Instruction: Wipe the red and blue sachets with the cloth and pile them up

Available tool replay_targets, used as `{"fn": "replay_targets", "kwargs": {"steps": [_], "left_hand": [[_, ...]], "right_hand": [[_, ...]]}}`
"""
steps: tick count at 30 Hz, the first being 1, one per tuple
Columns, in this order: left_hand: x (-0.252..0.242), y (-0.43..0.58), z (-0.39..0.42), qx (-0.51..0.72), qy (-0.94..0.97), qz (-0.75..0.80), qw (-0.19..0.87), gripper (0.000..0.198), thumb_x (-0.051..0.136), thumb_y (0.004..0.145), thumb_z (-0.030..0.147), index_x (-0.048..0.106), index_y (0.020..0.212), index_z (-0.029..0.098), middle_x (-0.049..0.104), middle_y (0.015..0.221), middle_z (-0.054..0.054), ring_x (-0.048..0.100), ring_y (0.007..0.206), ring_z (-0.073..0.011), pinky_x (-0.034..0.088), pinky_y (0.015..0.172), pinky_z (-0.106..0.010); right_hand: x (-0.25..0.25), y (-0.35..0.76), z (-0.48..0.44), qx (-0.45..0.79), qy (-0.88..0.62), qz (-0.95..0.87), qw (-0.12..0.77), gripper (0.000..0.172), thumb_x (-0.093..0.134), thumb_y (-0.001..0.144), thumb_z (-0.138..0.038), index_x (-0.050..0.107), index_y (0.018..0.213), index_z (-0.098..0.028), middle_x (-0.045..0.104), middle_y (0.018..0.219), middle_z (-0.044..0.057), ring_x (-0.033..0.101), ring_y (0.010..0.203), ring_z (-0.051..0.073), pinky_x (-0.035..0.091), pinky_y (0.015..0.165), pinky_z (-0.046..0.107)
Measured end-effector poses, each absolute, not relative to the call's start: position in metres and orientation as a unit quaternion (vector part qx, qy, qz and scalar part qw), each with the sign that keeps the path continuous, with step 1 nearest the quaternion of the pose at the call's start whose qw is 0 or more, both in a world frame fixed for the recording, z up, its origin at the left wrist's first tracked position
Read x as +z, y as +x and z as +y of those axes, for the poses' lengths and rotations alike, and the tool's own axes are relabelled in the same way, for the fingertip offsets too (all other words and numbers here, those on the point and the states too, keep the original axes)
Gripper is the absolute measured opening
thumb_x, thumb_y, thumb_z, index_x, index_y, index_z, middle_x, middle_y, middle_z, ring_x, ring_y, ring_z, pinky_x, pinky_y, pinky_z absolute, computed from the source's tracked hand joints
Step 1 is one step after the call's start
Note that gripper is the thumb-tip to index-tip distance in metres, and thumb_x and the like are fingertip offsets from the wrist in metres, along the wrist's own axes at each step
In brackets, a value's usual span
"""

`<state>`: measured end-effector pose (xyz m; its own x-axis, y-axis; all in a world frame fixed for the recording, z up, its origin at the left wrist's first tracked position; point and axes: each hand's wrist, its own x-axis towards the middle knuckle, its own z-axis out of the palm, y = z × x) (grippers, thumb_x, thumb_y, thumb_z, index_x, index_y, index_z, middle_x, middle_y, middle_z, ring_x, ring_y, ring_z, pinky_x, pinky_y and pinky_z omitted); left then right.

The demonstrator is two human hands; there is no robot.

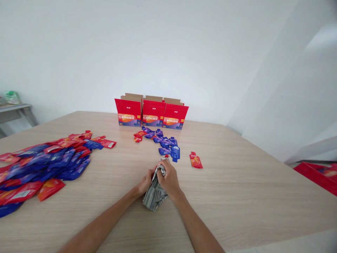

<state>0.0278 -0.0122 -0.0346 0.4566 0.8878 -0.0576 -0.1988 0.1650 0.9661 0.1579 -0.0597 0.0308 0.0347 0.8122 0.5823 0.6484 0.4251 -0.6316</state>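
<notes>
A grey-and-white striped cloth (156,196) hangs bunched between my hands over the near middle of the table. My right hand (169,177) is closed on its upper folds. My left hand (145,182) is closed beside it, pinching a red pouch that is mostly hidden by the cloth and fingers; only slivers of red show. Just beyond my hands lie several blue pouches (165,142) with a few red pouches (140,134) among them. To the right, a single red spouted pouch (196,160) lies flat by itself.
Three open red cartons (152,114) stand side by side at the table's back. A large heap of red and blue pouches (55,160) covers the left side. A red box (316,177) sits beyond the right edge. A small side table (18,107) stands far left.
</notes>
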Motion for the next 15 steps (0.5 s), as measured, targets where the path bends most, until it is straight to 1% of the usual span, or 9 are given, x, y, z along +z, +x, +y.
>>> {"fn": "replay_targets", "kwargs": {"steps": [2,4,7,9,10,12,15], "left_hand": [[-0.028,0.032,-0.015,0.392,0.489,0.323,0.709,0.036,0.053,0.084,0.049,0.069,0.082,0.017,0.07,0.08,-0.005,0.062,0.094,-0.0259,0.047,0.092,-0.037],[-0.022,0.036,-0.017,0.399,0.448,0.31,0.737,0.034,0.055,0.082,0.049,0.067,0.077,0.017,0.066,0.071,-0.003,0.063,0.085,-0.0242,0.048,0.088,-0.036],[-0.014,0.036,-0.015,0.455,0.362,0.306,0.753,0.03,0.056,0.081,0.046,0.06,0.069,0.019,0.059,0.06,0.001,0.059,0.068,-0.0192,0.049,0.076,-0.031],[-0.009,0.031,-0.011,0.499,0.329,0.312,0.738,0.027,0.059,0.08,0.042,0.055,0.065,0.02,0.053,0.056,0.003,0.053,0.057,-0.0153,0.048,0.066,-0.028],[-0.007,0.029,-0.01,0.513,0.323,0.312,0.731,0.026,0.061,0.079,0.04,0.053,0.064,0.02,0.052,0.055,0.004,0.05,0.054,-0.014,0.046,0.062,-0.027],[-0.005,0.027,-0.009,0.505,0.32,0.308,0.74,0.027,0.062,0.078,0.04,0.052,0.062,0.02,0.052,0.055,0.004,0.049,0.053,-0.0132,0.045,0.061,-0.026],[-0.005,0.031,-0.016,0.429,0.338,0.296,0.784,0.03,0.058,0.078,0.046,0.059,0.066,0.018,0.057,0.059,0.001,0.053,0.059,-0.0155,0.047,0.067,-0.029]], "right_hand": [[0.032,0.16,-0.059,0.081,-0.532,-0.681,0.496,0.012,0.045,0.083,-0.013,0.055,0.083,-0.02,0.058,0.084,0.003,0.055,0.08,0.017,0.042,0.075,0.027],[0.032,0.16,-0.06,0.097,-0.526,-0.699,0.475,0.012,0.046,0.081,-0.012,0.055,0.082,-0.02,0.058,0.083,0.002,0.055,0.079,0.017,0.042,0.074,0.026],[0.027,0.153,-0.063,0.137,-0.497,-0.763,0.389,0.014,0.049,0.079,-0.011,0.057,0.083,-0.021,0.06,0.086,0.001,0.056,0.081,0.016,0.042,0.075,0.026],[0.023,0.147,-0.065,0.154,-0.478,-0.796,0.338,0.015,0.052,0.078,-0.011,0.059,0.086,-0.022,0.062,0.089,0.001,0.057,0.082,0.016,0.043,0.076,0.025],[0.022,0.145,-0.066,0.156,-0.474,-0.803,0.326,0.016,0.053,0.078,-0.011,0.059,0.088,-0.022,0.063,0.09,0.001,0.057,0.082,0.016,0.043,0.076,0.025],[0.021,0.144,-0.067,0.152,-0.481,-0.794,0.338,0.016,0.052,0.079,-0.012,0.059,0.089,-0.022,0.063,0.091,0.001,0.057,0.082,0.016,0.042,0.075,0.025],[0.026,0.15,-0.065,0.119,-0.513,-0.735,0.428,0.012,0.048,0.081,-0.013,0.056,0.085,-0.021,0.059,0.086,0.002,0.055,0.079,0.016,0.04,0.074,0.026]]}}
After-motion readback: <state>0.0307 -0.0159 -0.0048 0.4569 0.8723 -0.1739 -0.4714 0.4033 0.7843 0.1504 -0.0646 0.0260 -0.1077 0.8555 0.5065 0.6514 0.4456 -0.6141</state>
